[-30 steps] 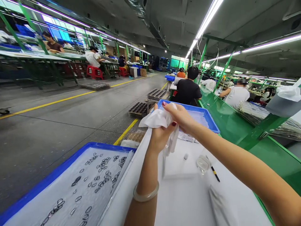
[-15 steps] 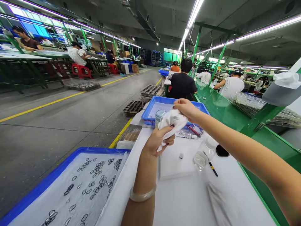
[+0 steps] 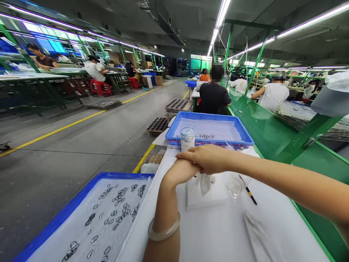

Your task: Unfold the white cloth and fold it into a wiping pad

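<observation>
**Cloth brought down to the pad; wiping seen mid-course**

The left hand (image 3: 180, 171) and right hand (image 3: 207, 160) are held together over the white table (image 3: 218, 233), the right laid across the back of the left. A white cloth (image 3: 203, 182) is seen hanging from beneath them, its tail touching the white pad (image 3: 207, 196) below. The cloth is evidently gripped, but which fingers close on it cannot be told, since the right hand hides them. Whether a small part is held inside the cloth is also hidden.

Progress, as judged: the near blue tray (image 3: 54, 218) at left is strewn with many small dark rings (image 3: 117, 203); the far blue tray (image 3: 209, 127) carries only a small cluster (image 3: 204, 137). If the work runs from one tray to the other, most is taken to remain.

Just beside the pad stand a clear glass dish (image 3: 234, 186) and a pen (image 3: 249, 193); a capped jar (image 3: 187, 138) stands against the far tray.

Against the earlier pictures: the cloth, then bunched and lifted clear of the table between both hands, has been lowered to the pad, and the hands have closed one over the other. The view has also been tilted, so the far tray is now seen whole.
</observation>
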`<state>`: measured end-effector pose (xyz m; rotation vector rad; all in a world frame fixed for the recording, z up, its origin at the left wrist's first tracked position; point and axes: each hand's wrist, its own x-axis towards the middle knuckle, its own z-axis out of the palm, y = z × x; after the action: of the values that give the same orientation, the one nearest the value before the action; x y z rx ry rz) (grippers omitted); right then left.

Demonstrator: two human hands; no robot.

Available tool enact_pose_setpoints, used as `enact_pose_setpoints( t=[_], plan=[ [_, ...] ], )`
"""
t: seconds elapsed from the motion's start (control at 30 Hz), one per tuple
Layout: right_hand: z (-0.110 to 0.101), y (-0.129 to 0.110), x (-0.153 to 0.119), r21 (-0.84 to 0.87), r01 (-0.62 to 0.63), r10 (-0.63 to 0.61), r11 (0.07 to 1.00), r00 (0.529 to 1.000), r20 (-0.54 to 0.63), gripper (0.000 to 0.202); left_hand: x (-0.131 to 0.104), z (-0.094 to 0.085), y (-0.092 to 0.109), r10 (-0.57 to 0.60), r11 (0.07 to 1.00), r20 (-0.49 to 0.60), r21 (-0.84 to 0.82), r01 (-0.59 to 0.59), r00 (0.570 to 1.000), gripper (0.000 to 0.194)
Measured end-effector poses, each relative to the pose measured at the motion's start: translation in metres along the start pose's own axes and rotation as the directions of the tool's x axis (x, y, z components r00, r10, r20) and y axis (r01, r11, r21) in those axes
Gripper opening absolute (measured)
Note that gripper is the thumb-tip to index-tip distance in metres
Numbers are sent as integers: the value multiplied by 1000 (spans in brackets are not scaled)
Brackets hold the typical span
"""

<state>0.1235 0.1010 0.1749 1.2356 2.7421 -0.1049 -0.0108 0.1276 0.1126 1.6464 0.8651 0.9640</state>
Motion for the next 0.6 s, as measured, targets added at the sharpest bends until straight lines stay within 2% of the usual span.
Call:
enact_pose_setpoints(
  t=[0.1,0.2,0.27,0.33,0.4,0.43,0.5,0.57,0.6],
  plan=[
    [-3,5,3,-58,-92,89,994,994,-61,57,0,-3,2,-74,994,-4,75,74,997,4],
    [-16,20,4,142,-173,201,975,955,-218,26,4,-5,0,-52,998,-88,14,53,995,25],
    [-25,30,4,331,-153,266,931,905,-331,7,8,-6,-4,15,994,-155,-105,-31,988,41],
    [-32,39,2,450,-109,300,886,876,-378,7,13,-7,-9,106,960,-275,-223,-171,956,56],
    [-34,45,1,525,-73,310,848,871,-381,13,17,-6,-12,179,917,-355,-278,-287,917,70],
    [-34,46,0,597,-35,318,801,870,-377,16,18,-5,-13,204,899,-346,-305,-316,916,74],
    [-34,46,0,774,59,358,631,863,-357,21,17,-2,-13,212,876,-235,-385,-291,949,73],
    [-34,46,2,906,132,447,401,835,-320,22,16,3,-14,157,867,-102,-461,-187,982,65],
    [-34,46,2,936,152,499,318,812,-302,22,16,5,-14,118,871,-63,-474,-133,991,60]
  ],
)
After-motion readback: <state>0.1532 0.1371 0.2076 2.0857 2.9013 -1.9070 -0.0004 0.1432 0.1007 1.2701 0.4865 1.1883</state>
